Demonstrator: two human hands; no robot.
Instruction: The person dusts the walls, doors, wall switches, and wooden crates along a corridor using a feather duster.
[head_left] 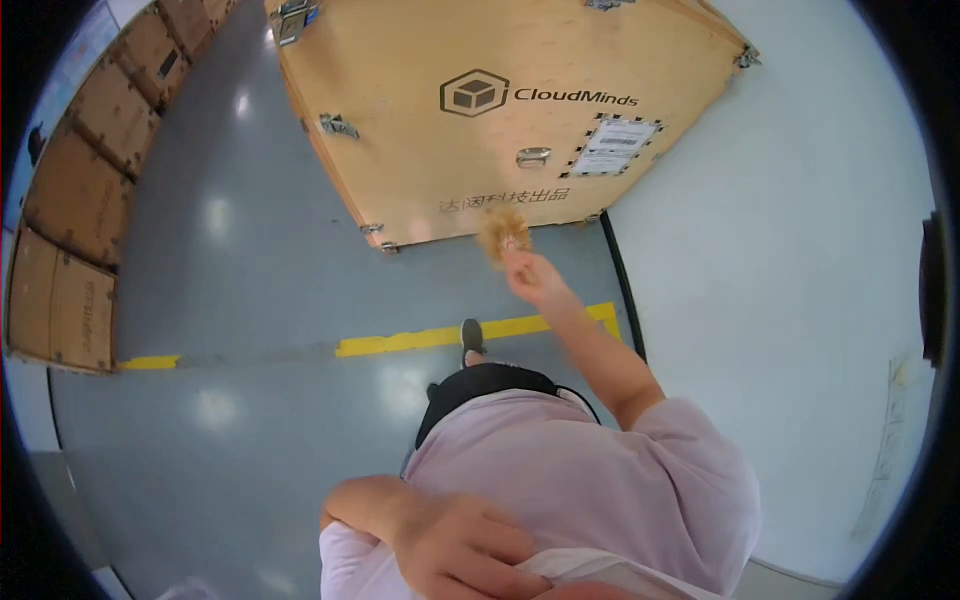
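Observation:
My right hand [530,277] reaches out ahead with its fingers closed on a fluffy tan duster [503,236]. Motion blurs the duster, and its handle is hidden in the hand. It is in front of the lower edge of a big wooden crate [400,90]; whether it touches the wood I cannot tell. Close to the camera, my left hand [460,545] is held against my chest with its fingers curled, beside a fold of white cloth [610,567]. What those fingers hold, if anything, is hidden.
The crate has metal latches and a paper label [613,145]. More wooden crates [75,200] line the left side. A white wall [770,300] runs along the right. Yellow tape [410,342] crosses the grey floor [250,270] by my shoe [471,335].

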